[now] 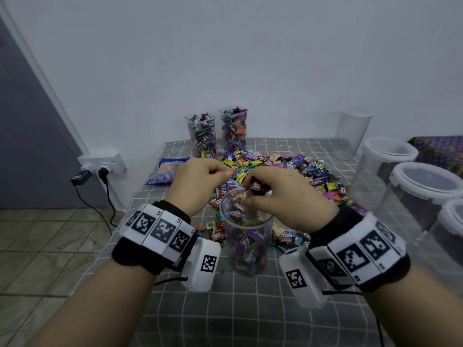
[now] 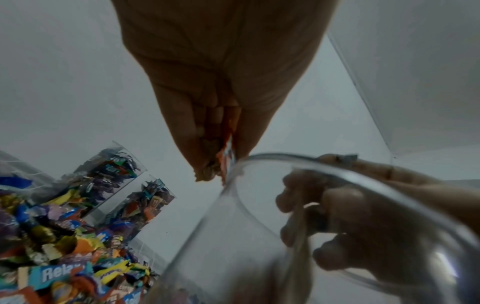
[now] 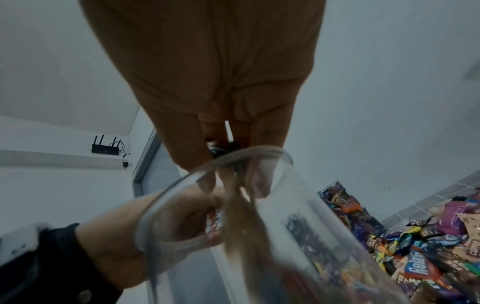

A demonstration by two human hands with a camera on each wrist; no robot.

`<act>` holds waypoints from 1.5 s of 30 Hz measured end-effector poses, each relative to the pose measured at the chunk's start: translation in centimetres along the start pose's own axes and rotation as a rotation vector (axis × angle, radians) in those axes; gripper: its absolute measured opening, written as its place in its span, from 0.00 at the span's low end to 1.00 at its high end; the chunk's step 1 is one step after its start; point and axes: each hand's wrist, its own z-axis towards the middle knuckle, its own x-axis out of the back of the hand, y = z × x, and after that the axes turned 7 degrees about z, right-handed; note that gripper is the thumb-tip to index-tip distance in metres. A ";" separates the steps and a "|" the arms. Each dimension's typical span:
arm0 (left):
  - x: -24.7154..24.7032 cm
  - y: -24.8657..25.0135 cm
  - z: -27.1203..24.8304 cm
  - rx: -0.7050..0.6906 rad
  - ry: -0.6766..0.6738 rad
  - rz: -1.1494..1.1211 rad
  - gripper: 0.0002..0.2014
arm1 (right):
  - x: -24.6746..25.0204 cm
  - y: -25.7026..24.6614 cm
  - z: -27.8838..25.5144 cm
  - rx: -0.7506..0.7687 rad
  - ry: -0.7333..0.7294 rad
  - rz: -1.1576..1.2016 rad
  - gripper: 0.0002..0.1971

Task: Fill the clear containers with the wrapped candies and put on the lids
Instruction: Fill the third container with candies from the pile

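Observation:
A clear container (image 1: pixel 246 236), partly filled with wrapped candies, stands on the checked cloth in front of me. My right hand (image 1: pixel 260 194) hovers over its rim and pinches a dark brown wrapped candy (image 1: pixel 256 187). My left hand (image 1: pixel 220 172), just left of the rim, pinches an orange wrapped candy (image 2: pixel 228 152). The container's rim (image 2: pixel 285 162) shows close in the left wrist view and again as the rim (image 3: pixel 207 170) in the right wrist view. A loose candy pile (image 1: pixel 288 169) lies behind the container. Two filled containers (image 1: pixel 218 131) stand at the back.
An empty clear container (image 1: pixel 350 134) stands back right. Lidded clear containers (image 1: pixel 423 186) line the right edge. A blue candy bag (image 1: pixel 165 171) lies at the left. The table's left edge drops to a tiled floor; a wall socket with plugs (image 1: pixel 100 169) is there.

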 end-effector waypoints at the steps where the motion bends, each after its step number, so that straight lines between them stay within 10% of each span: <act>1: 0.1 0.2 -0.1 0.000 0.006 -0.017 0.03 | -0.1 0.0 0.0 0.008 0.009 0.013 0.07; 8: 0.6 1.2 -0.6 -0.031 0.042 -0.065 0.04 | -0.9 0.4 -0.9 0.025 0.195 0.095 0.24; 14: -0.2 2.0 -1.6 -0.081 0.001 -0.060 0.04 | -2.4 1.9 -2.4 -0.178 -0.056 0.346 0.58; 35: -1.3 2.1 -3.0 -0.177 0.017 -0.190 0.07 | -3.7 3.4 -3.1 -0.245 0.005 0.511 0.51; 39: -0.9 0.8 -2.6 -0.096 0.151 -0.257 0.08 | -3.5 3.9 -3.4 -0.277 -0.080 0.458 0.59; 45: -0.3 -3.5 -2.0 0.149 0.003 -0.113 0.13 | -1.7 5.5 -4.2 -0.259 -0.313 0.154 0.54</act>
